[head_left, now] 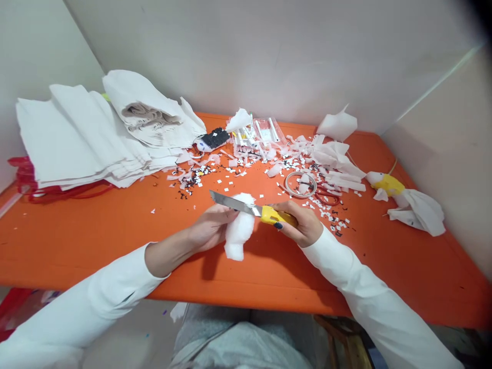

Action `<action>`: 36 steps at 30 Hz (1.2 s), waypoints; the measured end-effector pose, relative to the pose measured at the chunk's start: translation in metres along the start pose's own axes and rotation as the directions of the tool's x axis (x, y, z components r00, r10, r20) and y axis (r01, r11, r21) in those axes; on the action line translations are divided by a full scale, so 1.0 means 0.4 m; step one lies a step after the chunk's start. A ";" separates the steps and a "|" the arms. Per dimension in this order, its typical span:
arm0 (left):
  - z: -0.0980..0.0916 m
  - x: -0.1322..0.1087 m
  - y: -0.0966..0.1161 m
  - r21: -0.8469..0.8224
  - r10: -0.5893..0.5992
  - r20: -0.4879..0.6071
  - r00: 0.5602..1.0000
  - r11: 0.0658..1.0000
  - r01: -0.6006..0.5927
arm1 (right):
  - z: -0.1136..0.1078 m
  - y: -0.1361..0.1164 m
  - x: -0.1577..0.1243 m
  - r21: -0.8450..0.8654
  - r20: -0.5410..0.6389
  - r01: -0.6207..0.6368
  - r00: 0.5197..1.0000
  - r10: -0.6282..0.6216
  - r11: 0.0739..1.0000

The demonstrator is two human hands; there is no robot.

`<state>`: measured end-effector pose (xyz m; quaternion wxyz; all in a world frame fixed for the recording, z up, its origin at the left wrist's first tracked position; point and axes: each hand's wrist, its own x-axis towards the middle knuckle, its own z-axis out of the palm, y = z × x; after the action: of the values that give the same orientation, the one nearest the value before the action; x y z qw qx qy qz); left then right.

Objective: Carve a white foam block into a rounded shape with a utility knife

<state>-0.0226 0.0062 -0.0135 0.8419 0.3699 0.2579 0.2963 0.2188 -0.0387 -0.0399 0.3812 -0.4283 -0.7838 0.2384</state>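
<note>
My left hand (209, 228) holds a white foam piece (239, 233) above the front of the orange table (172, 271). The piece is upright and irregular, with rough edges. In my right hand (303, 220) is a yellow utility knife (274, 215), gripped by its handle. Its long blade points left and lies across the upper part of the foam, close to my left thumb. Whether the edge has sunk into the foam I cannot tell. Part of my left fingers is hidden behind the foam.
Stacked white sheets (80, 138) fill the back left. Behind my hands are foam scraps, black and white bits, a clear box of markers (265, 133), a tape roll (301, 184) and red-handled scissors (326, 197). A yellow-and-white figure (386, 184) lies at right beside white sheeting (423, 210).
</note>
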 end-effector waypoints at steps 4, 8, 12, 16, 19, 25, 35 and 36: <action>0.006 -0.003 0.003 0.027 0.009 -0.024 1.000 1.000 -0.008 | -0.002 0.008 -0.006 0.025 0.030 -0.050 0.998 0.050 0.998; 0.006 -0.005 0.010 0.072 0.037 0.015 0.999 0.997 -0.038 | 0.000 0.014 -0.006 0.123 0.058 -0.074 0.996 0.068 0.990; 0.002 0.000 0.003 0.144 0.055 -0.063 0.997 0.989 -0.045 | 0.005 0.008 0.006 0.371 0.030 -0.140 0.990 0.138 0.918; 0.010 0.009 -0.012 0.338 0.083 -0.162 0.983 0.941 -0.023 | 0.002 0.002 0.018 0.641 -0.092 -0.180 0.947 0.307 0.747; 0.020 0.014 -0.021 0.470 0.105 -0.224 0.969 0.883 0.013 | 0.012 -0.008 0.028 0.610 -0.168 -0.223 0.902 0.399 0.760; 0.029 0.017 -0.032 0.510 0.087 -0.199 0.976 0.860 0.028 | 0.050 -0.025 0.036 0.473 -0.180 -0.207 0.929 0.324 0.856; 0.023 0.016 -0.044 0.512 0.024 -0.157 0.987 0.857 0.060 | 0.052 -0.036 0.050 0.505 -0.215 -0.219 0.905 0.367 0.835; 0.024 0.016 -0.042 0.500 0.015 -0.163 0.987 0.863 0.070 | 0.046 -0.032 0.054 0.522 -0.240 -0.236 0.882 0.407 0.819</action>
<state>-0.0067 -0.0033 -0.0224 0.6966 0.5481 0.3986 0.2355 0.1905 -0.0276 -0.0333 0.5579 -0.4832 -0.5371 0.4084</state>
